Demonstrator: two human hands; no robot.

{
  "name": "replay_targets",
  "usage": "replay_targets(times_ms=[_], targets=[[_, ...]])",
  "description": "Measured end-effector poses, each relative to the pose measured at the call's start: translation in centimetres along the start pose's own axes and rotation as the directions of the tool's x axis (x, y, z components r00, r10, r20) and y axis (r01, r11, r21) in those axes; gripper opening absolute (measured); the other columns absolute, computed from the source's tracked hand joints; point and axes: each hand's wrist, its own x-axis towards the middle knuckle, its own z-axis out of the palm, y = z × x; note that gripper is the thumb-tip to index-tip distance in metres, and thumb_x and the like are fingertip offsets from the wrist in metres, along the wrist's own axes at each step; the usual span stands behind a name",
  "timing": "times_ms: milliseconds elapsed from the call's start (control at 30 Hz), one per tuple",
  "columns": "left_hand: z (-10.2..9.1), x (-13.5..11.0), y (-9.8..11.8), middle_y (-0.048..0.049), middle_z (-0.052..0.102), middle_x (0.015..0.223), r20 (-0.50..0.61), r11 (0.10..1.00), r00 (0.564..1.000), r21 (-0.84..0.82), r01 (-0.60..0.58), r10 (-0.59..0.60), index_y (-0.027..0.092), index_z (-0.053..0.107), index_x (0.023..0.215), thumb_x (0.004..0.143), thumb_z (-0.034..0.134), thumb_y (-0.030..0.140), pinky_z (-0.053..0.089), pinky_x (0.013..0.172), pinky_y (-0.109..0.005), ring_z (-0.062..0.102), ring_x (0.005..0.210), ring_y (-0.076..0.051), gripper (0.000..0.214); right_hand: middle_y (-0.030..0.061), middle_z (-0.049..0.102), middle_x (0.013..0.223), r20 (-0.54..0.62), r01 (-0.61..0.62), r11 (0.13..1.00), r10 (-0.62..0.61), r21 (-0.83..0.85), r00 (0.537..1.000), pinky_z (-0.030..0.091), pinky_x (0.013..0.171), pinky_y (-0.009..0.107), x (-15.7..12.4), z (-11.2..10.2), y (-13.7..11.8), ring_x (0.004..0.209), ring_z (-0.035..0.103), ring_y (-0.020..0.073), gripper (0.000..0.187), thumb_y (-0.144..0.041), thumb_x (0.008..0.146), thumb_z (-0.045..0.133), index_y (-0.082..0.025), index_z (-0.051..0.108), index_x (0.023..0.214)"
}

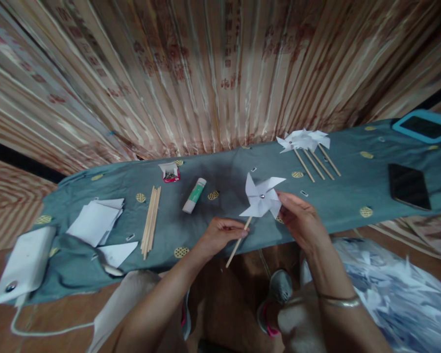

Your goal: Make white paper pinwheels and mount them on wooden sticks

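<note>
A white paper pinwheel [261,198] with a silver pin at its centre is mounted on a thin wooden stick. My left hand [222,234] pinches the stick just below the paper blades. At the pinwheel's right side, my right hand [299,215] has its thumb and fingers closed at a blade's edge. Left of the hands lie a glue stick [194,195] with a green and white label, a bundle of wooden sticks [151,221] and a small red box of pins [170,173]. Several finished pinwheels [304,140] lie together at the back.
White paper sheets [95,220] and a folded paper piece [118,253] lie on the left. A white power bank [25,264] with a cable sits at the left end. A phone [408,186] and blue-framed tablet [424,125] are right. A plastic bag [400,289] stands below the cloth-covered table [238,164].
</note>
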Motion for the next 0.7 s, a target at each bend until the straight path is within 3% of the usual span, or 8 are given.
replay_targets(times_ms=[700], targets=[[0.19, 0.05, 0.34, -0.0051, 0.075, 0.072, -0.049, 1.0, 0.998, 0.001, -0.032, 0.032, 0.018, 0.078, 0.072, 0.05, 0.084, 0.037, 0.048, 0.069, -0.027, 0.064, 0.067, -0.016, 0.03, 0.0006, 0.074, 0.076, 0.029, -0.075, 0.997, 0.075, 0.011, 0.997, 0.05, 0.055, 0.019, -0.58, 0.27, 0.56, 0.059, 0.06, 0.009, 0.028, -0.035, 0.055, 0.086, -0.022, 0.075, 0.078]])
